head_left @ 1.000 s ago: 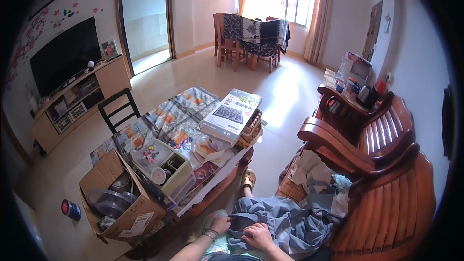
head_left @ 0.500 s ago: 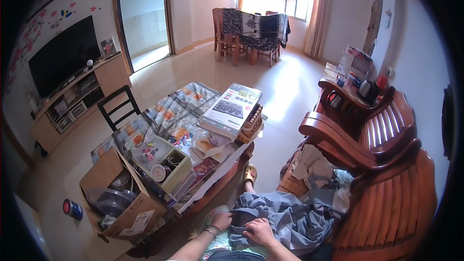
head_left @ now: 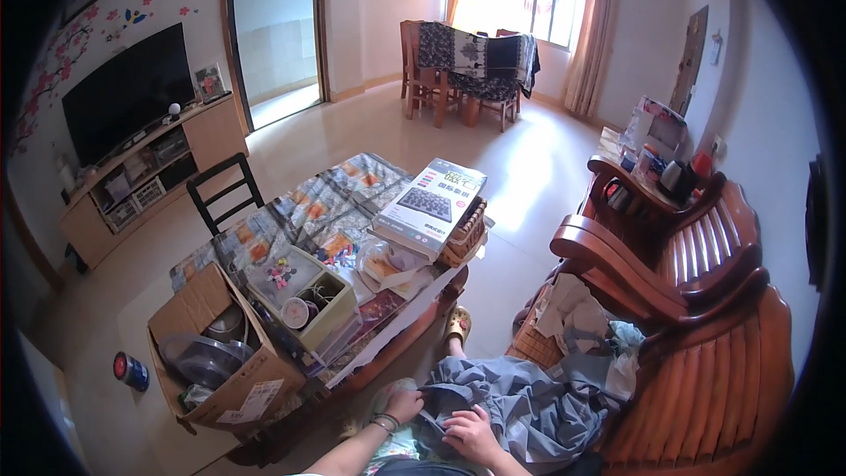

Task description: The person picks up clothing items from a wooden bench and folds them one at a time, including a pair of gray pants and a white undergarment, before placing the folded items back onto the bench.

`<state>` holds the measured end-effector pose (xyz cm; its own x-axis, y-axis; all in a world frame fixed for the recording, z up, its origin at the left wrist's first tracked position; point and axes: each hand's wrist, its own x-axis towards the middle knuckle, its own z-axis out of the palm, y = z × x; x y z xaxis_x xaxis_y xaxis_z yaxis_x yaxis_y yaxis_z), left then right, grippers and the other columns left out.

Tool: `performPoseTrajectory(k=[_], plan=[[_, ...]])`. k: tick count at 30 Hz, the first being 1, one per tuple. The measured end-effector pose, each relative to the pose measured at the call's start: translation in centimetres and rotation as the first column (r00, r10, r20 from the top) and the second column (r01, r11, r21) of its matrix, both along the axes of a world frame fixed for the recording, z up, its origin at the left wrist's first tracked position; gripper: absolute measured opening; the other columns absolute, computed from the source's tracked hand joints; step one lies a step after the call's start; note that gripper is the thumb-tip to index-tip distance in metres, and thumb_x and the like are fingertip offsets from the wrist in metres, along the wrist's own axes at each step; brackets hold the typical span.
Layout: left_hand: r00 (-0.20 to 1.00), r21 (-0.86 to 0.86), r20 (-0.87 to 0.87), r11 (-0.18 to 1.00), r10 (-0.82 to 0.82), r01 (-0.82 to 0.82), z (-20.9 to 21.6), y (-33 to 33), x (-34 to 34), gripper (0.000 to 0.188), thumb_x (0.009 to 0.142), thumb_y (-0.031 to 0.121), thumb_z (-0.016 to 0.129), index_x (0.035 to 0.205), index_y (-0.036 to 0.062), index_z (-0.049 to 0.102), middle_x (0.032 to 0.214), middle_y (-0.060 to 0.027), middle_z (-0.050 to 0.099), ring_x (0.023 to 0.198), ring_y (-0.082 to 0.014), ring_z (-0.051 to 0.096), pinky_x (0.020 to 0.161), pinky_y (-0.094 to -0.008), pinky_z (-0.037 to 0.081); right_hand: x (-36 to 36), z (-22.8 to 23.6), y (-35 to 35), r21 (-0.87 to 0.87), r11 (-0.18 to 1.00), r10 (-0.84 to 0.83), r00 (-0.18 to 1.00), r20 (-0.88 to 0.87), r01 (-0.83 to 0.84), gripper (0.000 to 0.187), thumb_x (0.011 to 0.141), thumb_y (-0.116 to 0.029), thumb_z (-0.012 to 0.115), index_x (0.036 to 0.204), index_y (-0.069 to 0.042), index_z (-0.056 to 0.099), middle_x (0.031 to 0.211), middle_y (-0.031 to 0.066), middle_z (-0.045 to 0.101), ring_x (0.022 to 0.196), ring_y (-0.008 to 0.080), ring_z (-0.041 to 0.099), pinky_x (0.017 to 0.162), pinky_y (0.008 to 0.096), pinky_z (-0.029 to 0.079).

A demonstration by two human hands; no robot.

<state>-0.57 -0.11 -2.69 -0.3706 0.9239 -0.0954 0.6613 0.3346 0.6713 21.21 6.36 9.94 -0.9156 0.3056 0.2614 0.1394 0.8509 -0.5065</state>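
Note:
Grey cloth (head_left: 538, 410), gathered in many folds, lies across my lap and spreads right toward the wooden bench. My left hand (head_left: 405, 404), with bands at its wrist, is closed on the cloth's left edge. My right hand (head_left: 473, 432) lies on the near part of the cloth, its fingers bent and pinching the fabric. Between the hands the cloth sags into a darker hollow. Pale green patterned fabric (head_left: 398, 446) shows under my left forearm.
A table with patterned cover (head_left: 291, 203) stands ahead left, bearing a boxed board game (head_left: 432, 207) and a storage box (head_left: 330, 313). An open cardboard box (head_left: 251, 388) is at its near end. Right are a wooden bench (head_left: 705, 379) and a wicker basket (head_left: 536, 341) with cloths.
The whole view has shifted slightly right and down. Both hands stay on the grey cloth; the right hand's fingers have moved a little and the cloth's hollow looks more spread.

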Motion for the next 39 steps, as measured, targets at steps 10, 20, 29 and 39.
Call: performPoseTrajectory(k=[10,20,29,39], plan=[[0.999,0.092,0.048,0.996,-0.022,0.017,2.8,0.1,1.2,0.034,0.088,0.027,0.056,0.111,0.0026,0.059,0.143,-0.0181,0.033,0.112,-0.0405,0.051,0.096,-0.0453,0.041,3.3,1.7,-2.8,-0.206,0.966,-0.16,0.987,0.004,0.157,0.016,0.076,-0.017,0.067,0.076,-0.003,0.062,0.094,0.0125,0.064,0.098,0.0335,0.054,0.086,0.0442,0.041],[0.998,-0.004,0.067,1.0,-0.022,0.023,0.1,-0.1,-0.2,0.027,0.086,0.022,0.051,0.099,0.003,0.064,0.094,-0.0223,0.064,0.091,-0.0403,0.06,0.081,-0.0469,0.048,2.3,0.0,-2.1,-0.077,0.954,-0.297,0.943,-0.15,0.288,0.019,0.068,-0.022,0.074,0.07,-0.007,0.064,0.078,0.006,0.064,0.088,0.0257,0.06,0.083,0.0408,0.044],[0.997,0.044,0.077,0.999,-0.023,0.02,0.4,-0.3,0.0,0.027,0.084,0.02,0.05,0.1,0.0036,0.065,0.093,-0.0225,0.064,0.091,-0.0406,0.06,0.082,-0.0466,0.048,3.2,2.4,-3.1,0.045,0.942,-0.334,0.942,0.035,0.333,0.016,0.07,-0.017,0.075,0.081,-0.008,0.068,0.126,0.0272,0.049,0.116,0.0447,0.045,0.1,0.0519,0.036],[0.9,0.408,-0.368,0.83,-0.232,0.381,13.2,6.6,-1.5,0.041,0.087,0.035,0.059,0.103,-0.002,0.065,0.153,-0.0189,0.015,0.133,-0.0373,0.032,0.105,-0.0429,0.034,8.4,5.0,3.2,-0.098,0.989,-0.047,0.852,0.521,0.115,0.018,0.071,-0.023,0.072,0.075,-0.008,0.065,0.08,0.0096,0.063,0.082,0.0296,0.062,0.073,0.0403,0.049]])
